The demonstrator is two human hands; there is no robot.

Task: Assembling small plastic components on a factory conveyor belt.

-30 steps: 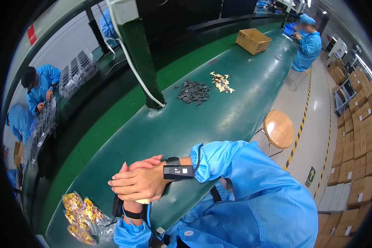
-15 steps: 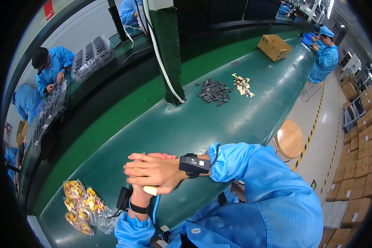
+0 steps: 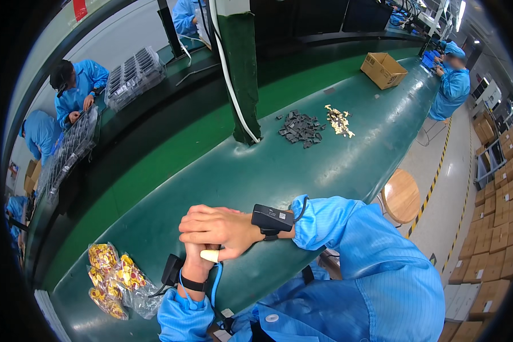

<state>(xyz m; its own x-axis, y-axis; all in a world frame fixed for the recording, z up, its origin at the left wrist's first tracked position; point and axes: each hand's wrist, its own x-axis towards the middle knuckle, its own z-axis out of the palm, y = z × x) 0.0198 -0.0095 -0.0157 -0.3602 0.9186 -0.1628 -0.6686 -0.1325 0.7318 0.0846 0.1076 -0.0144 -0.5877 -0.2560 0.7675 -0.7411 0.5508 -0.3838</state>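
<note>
Above the near part of the green table, my right hand lies across my left hand, its fingers folded over it. A pale yellow finger cot covers my right thumb. Most of my left hand, including nearly all its fingers, is hidden underneath. Each wrist wears a strapped black device, the right one on top of the wrist and the left one at its outer side. To the left of my hands lie clear plastic bags of small yellow and red pieces.
Farther along the green table are a pile of black parts, a pile of small cream-coloured parts and an open cardboard box. A green-wrapped post rises at the far edge. Co-workers in blue sit left and far right; a round stool stands at right.
My view has shifted slightly, so the scene sits a little farther right. My right fingers have drawn closer together and curl more over my left hand.
</note>
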